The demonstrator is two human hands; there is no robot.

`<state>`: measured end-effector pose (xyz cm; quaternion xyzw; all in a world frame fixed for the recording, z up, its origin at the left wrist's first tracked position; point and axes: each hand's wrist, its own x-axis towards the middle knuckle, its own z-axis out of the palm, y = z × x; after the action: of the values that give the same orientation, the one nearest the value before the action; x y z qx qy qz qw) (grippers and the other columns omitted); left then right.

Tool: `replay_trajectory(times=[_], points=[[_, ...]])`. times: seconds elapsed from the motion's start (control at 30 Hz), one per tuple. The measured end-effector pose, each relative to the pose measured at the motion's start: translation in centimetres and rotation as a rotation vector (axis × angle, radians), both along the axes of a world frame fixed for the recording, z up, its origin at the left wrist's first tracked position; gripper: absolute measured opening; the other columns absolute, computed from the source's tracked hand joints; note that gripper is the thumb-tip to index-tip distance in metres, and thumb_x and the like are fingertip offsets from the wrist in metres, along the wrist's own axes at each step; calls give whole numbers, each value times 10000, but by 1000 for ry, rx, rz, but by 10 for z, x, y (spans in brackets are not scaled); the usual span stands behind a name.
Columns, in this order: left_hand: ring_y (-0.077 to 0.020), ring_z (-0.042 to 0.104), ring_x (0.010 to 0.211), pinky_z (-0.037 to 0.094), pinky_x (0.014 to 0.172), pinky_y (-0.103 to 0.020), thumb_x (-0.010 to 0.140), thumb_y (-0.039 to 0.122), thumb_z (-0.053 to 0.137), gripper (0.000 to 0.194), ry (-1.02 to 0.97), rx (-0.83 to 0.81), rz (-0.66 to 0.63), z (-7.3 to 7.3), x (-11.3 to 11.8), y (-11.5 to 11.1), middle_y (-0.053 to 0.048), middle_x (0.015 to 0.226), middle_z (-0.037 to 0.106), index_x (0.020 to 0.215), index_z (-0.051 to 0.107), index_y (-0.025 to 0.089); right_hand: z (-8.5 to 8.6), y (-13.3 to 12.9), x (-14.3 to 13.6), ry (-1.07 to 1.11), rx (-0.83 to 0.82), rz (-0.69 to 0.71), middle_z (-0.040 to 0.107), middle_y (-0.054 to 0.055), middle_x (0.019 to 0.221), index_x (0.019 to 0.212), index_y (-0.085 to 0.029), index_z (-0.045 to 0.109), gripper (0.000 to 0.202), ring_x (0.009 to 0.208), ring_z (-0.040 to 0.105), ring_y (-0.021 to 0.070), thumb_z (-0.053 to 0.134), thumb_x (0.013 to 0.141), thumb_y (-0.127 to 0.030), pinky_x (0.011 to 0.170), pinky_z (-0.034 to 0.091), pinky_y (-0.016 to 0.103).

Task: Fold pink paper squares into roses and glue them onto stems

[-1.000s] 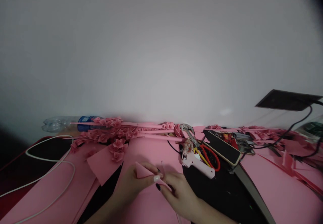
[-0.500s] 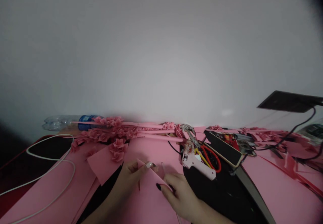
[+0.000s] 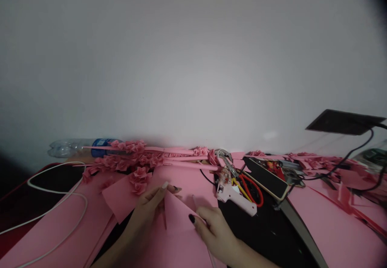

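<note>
Apparently, a folding or rolling of paper is in hand, though I cannot tell which one of the two. The pink paper piece (image 3: 178, 217) is between the two hands, above a large pink sheet (image 3: 189, 177). The right hand (image 3: 217, 229) is closed on its right-hand edge, with the dark-nailed thumb pressing on the near face. The left hand (image 3: 148, 207) is beside the upper left corner, its thumb and fingers partly bent; whether it truly pinches the paper, I cannot tell. Further shaping would call, I judge, for a steady right grip and light guiding by the left fingers, because hard pressure could crease the paper.

This paper looks matte, smooth and rather thin, with a pointed corner and a straight, slanting upper edge. A slim pale stick (image 3: 194, 200) shows just by the right fingers. The paper roses (image 3: 140, 177) have many small, sharp petals, in contrast with the flat sheets. Farther right lie the glue gun (image 3: 237, 200), of pale hard plastic, and the scissors (image 3: 258, 191) with rounded red handles. Just beyond them is a flat dark phone (image 3: 267, 178) with a light rim. At the far left, the clear plastic bottle (image 3: 71, 148) lies on its side near the wall (image 3: 193, 66).
</note>
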<state>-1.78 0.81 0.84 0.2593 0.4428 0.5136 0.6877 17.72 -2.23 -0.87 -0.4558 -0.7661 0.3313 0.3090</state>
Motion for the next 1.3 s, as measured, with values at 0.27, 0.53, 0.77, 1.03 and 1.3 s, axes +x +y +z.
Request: replay_trajectory(times=[0.27,0.53,0.77,1.03,1.3], points=[[-163,619,630,465,590,-238,622,362,817,239,255,136,-131,-2,4,0,-48,694,727,624,717,145,0,1,0,51,-46,-7,325,-60,524,596,-202,333,378,488,320,95,398,955,-299,495,225,237],[-217,658,668,497,651,-288,600,315,811,142,396,267,-276,-9,8,-3,-60,677,748,620,760,184,6,1,-1,69,-15,25,338,-56,560,631,-195,400,309,524,334,100,413,935,-247,515,236,234],[-178,605,602,441,598,-254,604,315,790,165,454,269,-319,-4,8,-3,-40,602,703,571,724,167,6,2,-1,68,2,33,298,-56,542,584,-199,320,347,513,309,99,420,914,-233,509,228,241],[-157,495,588,352,544,-234,640,389,771,262,480,225,-27,5,-3,5,9,573,576,545,650,177,-4,7,-1,375,-239,-183,400,-53,468,599,-182,461,447,418,342,79,412,947,-459,433,260,213],[-159,492,597,337,475,-238,630,502,765,336,424,185,88,-4,-14,15,-49,800,655,643,725,169,-3,10,-1,594,-352,-208,453,-50,526,722,-157,543,423,408,346,64,470,912,-528,400,246,190]])
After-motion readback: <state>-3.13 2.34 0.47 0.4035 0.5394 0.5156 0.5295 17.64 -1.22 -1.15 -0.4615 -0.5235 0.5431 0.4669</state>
